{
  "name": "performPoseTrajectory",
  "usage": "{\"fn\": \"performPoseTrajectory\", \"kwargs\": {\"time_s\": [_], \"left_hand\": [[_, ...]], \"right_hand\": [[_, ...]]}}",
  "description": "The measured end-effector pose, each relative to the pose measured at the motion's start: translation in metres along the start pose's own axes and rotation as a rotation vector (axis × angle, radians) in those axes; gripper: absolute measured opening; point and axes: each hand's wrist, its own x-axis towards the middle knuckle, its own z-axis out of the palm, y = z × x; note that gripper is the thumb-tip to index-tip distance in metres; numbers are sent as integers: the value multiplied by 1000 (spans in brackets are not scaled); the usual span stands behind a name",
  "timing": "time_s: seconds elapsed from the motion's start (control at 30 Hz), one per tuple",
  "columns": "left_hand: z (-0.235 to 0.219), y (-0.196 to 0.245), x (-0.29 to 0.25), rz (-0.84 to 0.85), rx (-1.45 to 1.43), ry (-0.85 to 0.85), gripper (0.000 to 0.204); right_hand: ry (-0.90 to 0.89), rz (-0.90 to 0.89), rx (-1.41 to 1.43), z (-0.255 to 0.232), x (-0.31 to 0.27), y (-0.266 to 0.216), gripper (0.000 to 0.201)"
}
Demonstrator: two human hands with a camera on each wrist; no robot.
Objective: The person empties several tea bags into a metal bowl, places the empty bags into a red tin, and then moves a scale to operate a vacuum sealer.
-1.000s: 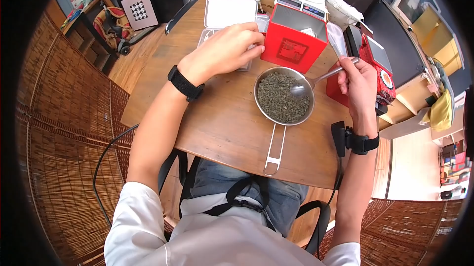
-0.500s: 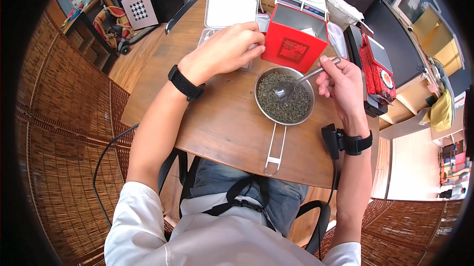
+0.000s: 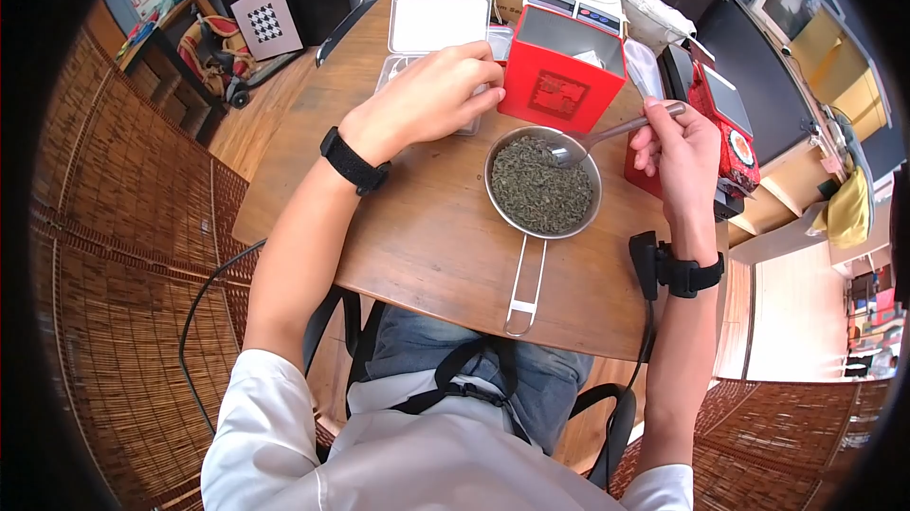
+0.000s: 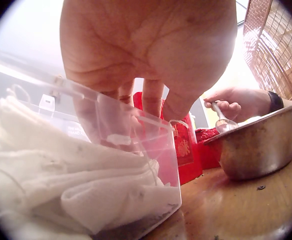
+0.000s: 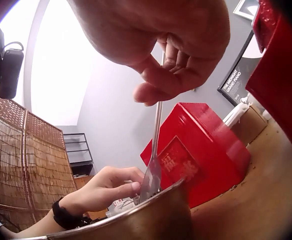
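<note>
Right grip (image 3: 689, 153) pinches the silver metal spoon (image 3: 597, 138) slanting below, aptly by its handle: likely light, stiff; left grip's (image 3: 431, 92) hold unclear.

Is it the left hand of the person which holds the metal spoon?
No, in the head view the right hand pinches the metal spoon by its handle.

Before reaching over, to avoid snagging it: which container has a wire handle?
The round metal pan holding dried leaves; the open red box and clear plastic box show none.
</note>
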Motion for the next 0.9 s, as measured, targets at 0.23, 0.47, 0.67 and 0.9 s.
{"fn": "performPoseTrajectory", "kwargs": {"time_s": [0.23,0.47,0.67,0.9], "left_hand": [[-1,1,0,-10,-15,-7,21],[-1,0,0,-5,-25,-3,21],[0,0,-1,-9,-11,2,20],[-1,0,0,-14,-24,-13,20]], "right_hand": [[33,19,-93,-6,-1,-9,22],[-51,47,-84,-16,1,-8,21],[-39,-135,9,-8,-1,-5,22],[-113,-208,0,-13,-4,-8,19]]}}
